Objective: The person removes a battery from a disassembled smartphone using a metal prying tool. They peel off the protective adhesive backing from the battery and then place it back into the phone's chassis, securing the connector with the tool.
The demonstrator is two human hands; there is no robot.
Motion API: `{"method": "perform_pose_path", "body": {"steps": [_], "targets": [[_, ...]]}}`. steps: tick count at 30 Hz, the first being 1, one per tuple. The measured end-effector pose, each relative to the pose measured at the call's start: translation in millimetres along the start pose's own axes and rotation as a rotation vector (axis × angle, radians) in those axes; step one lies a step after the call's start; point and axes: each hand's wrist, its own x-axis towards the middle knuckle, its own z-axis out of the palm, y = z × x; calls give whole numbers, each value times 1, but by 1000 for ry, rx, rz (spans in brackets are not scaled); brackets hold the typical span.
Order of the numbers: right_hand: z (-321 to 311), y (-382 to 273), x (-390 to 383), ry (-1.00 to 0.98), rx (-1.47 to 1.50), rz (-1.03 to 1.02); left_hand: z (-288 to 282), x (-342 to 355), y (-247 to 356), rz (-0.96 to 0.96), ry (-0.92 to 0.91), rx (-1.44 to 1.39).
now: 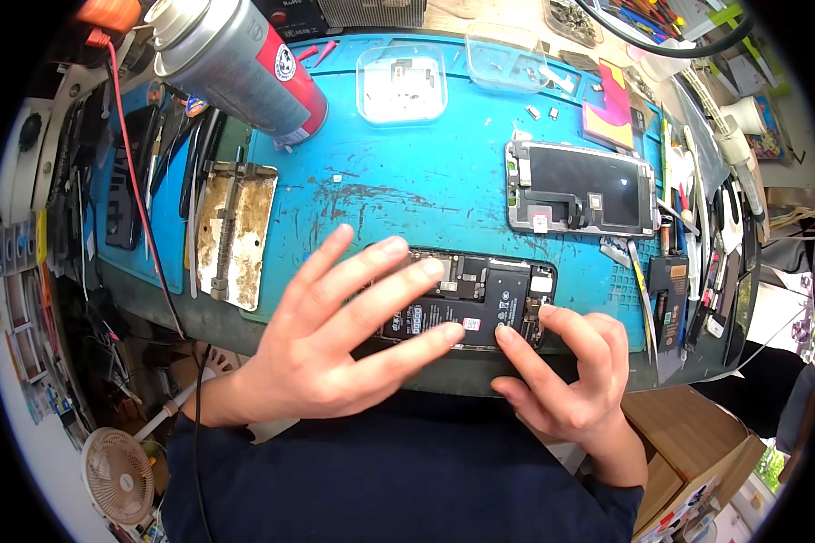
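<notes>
An opened smartphone (484, 303) lies on the front part of the blue work mat, its black battery (430, 319) and circuit board (462, 274) bare. Over its left end my left hand (340, 339) is spread open, the fingers fanned across the board and battery; it hides that end. My right hand (575, 366) is at the right end with nothing in its grasp. Its index fingertip rests by the battery's edge and another fingertip on the small parts near the phone's right side. The thumb stays apart, below the phone.
A detached phone screen (598, 185) lies at the right, near a pink-and-yellow pad (611, 109). Clear plastic boxes (401, 86) and a large spray can (244, 68) stand at the back. A stained metal holder (237, 235) is at left; tools (688, 217) crowd the right edge.
</notes>
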Motion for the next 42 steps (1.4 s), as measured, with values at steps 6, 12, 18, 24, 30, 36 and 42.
{"method": "perform_pose_path", "body": {"steps": [6,12,18,24,30,36,42], "targets": [[-4,-4,3,-33,-33,64,7,7,4,-28,-85,15],[-4,-4,5,-21,-41,48,12,3,4,24,-70,77],[-2,-4,6,-10,-47,39,15,2,3,37,-39,117],[-1,-4,5,-3,-14,75,16,8,4,-20,-12,5],[3,-7,1,39,-16,76,18,9,7,50,-56,85],[0,-7,3,49,-6,95,16,17,18,77,-24,131],[-13,11,-27,328,-128,206,7,32,12,41,-32,-50]]}}
